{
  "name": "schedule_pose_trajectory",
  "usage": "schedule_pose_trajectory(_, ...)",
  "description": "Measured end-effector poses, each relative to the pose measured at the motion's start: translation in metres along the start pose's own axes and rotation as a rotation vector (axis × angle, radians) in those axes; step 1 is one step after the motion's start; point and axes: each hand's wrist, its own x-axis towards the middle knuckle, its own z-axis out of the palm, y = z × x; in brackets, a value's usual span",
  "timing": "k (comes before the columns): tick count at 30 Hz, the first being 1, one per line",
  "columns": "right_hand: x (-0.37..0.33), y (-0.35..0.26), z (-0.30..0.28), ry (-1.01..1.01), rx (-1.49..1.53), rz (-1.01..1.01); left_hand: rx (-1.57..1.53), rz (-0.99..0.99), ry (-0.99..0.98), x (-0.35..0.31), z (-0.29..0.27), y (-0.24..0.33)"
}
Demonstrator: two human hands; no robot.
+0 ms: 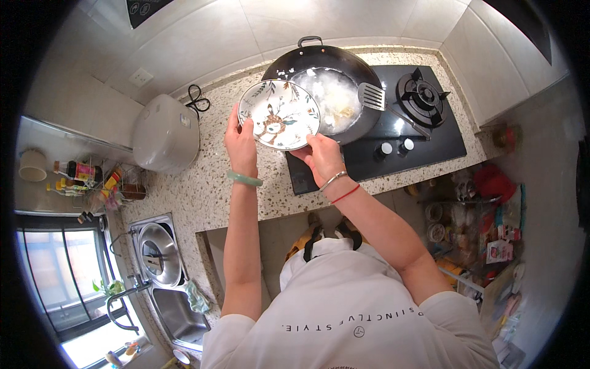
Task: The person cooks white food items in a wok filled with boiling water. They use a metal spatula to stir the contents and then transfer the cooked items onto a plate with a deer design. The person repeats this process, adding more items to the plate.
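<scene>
A white plate [289,101] with a painted deer and leaf sprigs is held tilted over the near left side of a black wok [369,114]. My left hand [241,144] grips its left rim, thumb on the upper face. At the lower right rim, my right hand [322,158] holds it with the thumb on top. No food shows on the plate. Inside the wok, pale yellowish food [342,112] lies in whitish, steaming liquid. A slotted metal spatula [372,96] leans over the wok's right side, its handle reaching across the stove.
The black gas stove [442,147] has an unoccupied right burner [424,98]. A light rice cooker [165,135] stands left on the speckled counter [209,184]. A steel sink [178,313] with a large lid [158,253] is lower left; shelves of packages are at right.
</scene>
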Motion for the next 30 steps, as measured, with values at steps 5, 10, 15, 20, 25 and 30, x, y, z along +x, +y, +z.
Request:
schedule_pose_trajectory(5,0.001,-0.005,-0.004,0.024,0.055,0.024,0.072,-0.008,-0.02,0.004,0.012,0.001)
schedule_pose_trajectory(10,0.005,-0.008,-0.008,0.034,0.136,0.055,0.135,0.035,-0.062,0.014,0.02,-0.004)
schedule_pose_trajectory(15,0.015,-0.006,-0.015,0.025,0.231,0.089,0.193,0.111,-0.103,0.028,0.029,-0.012)
schedule_pose_trajectory(20,0.022,-0.006,-0.018,0.028,0.293,0.111,0.322,0.219,-0.124,0.035,0.039,-0.017)
schedule_pose_trajectory(25,0.025,-0.006,-0.023,-0.001,0.37,0.131,0.482,0.277,-0.151,0.035,0.052,-0.012)
schedule_pose_trajectory(30,0.023,-0.01,-0.022,-0.007,0.413,0.18,0.649,0.412,-0.148,0.037,0.06,-0.012)
